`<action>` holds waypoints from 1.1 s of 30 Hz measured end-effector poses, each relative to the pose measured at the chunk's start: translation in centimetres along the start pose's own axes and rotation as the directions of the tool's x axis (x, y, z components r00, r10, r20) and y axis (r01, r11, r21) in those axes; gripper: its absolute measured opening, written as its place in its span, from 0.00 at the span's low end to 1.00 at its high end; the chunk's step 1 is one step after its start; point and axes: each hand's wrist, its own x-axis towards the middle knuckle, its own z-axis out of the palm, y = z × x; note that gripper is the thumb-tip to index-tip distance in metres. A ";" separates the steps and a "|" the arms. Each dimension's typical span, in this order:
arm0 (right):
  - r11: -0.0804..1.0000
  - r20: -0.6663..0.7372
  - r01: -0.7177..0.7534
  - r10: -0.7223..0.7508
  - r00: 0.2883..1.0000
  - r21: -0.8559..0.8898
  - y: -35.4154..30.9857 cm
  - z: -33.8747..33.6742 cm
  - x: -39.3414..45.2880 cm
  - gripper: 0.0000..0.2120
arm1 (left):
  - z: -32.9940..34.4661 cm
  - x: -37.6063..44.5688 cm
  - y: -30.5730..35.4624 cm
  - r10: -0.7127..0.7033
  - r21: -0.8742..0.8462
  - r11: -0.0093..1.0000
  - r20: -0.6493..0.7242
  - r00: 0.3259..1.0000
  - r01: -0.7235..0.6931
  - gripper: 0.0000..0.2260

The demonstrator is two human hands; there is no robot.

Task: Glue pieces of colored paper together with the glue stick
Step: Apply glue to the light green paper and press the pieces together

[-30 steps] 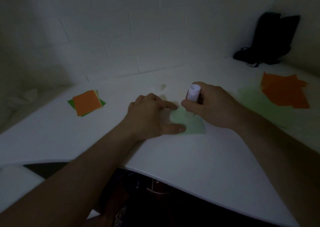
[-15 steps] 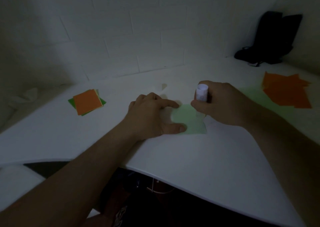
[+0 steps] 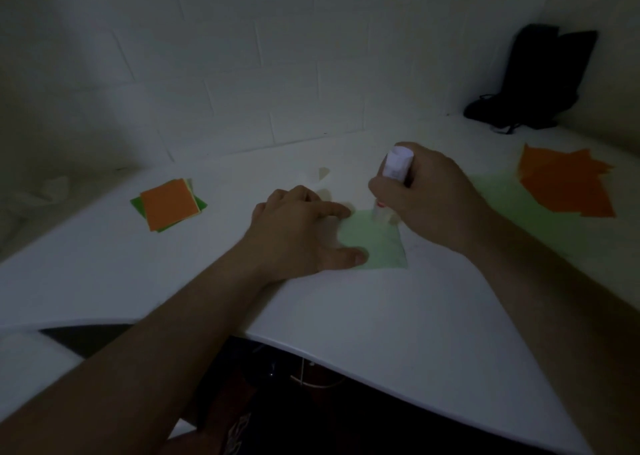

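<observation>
The right hand, curled round the upright white glue stick, presses its tip on the pale green paper square's far edge, pinned by the flat left hand.

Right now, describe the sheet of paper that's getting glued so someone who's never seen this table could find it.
On the white table, look at the middle, between the two hands. A pale green sheet lies flat there, pinned by the left hand, while the right hand holds a glue stick to its far edge. Unlike the orange-topped stack at left, it is a single sheet.
</observation>
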 end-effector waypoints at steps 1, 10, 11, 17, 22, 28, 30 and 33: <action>1.000 0.012 -0.005 0.005 1.000 0.024 -0.2 0.4 0.0 0.08 | 0.1 0.0 0.0 0.002 0.005 1.000 -0.004 1.000 -0.002 0.43; 0.999 0.145 -0.003 0.009 0.989 -0.042 0.2 1.7 -0.6 0.09 | 0.2 -0.3 -0.1 0.019 0.012 1.000 -0.037 0.999 -0.018 0.43; 0.999 0.145 -0.002 0.007 0.989 -0.038 0.0 1.8 -0.6 0.09 | 0.2 -0.2 -0.1 0.020 0.013 1.000 -0.035 0.999 -0.020 0.44; 1.000 0.162 0.013 -0.015 0.987 0.015 -0.5 2.3 -0.6 0.11 | 0.3 -0.2 -0.2 0.034 0.006 0.999 -0.040 0.999 -0.034 0.42; 0.999 0.169 0.027 -0.033 0.985 0.038 -0.6 2.7 -0.5 0.10 | 0.4 -0.1 -0.2 0.025 -0.005 1.000 -0.041 0.999 -0.025 0.38; 0.997 0.188 0.014 -0.029 0.982 0.079 -0.8 3.1 -0.5 0.12 | 0.4 0.0 -0.2 0.026 -0.003 1.000 -0.033 0.999 -0.026 0.34; 0.997 0.194 0.018 -0.032 0.981 0.072 -1.0 3.3 -0.4 0.13 | 0.4 0.0 -0.2 0.025 -0.003 1.000 -0.041 0.999 -0.025 0.33; 0.998 0.185 0.031 -0.041 0.982 0.057 -1.2 3.6 -0.4 0.13 | 0.4 -0.1 -0.2 0.023 -0.005 1.000 -0.050 0.998 -0.024 0.32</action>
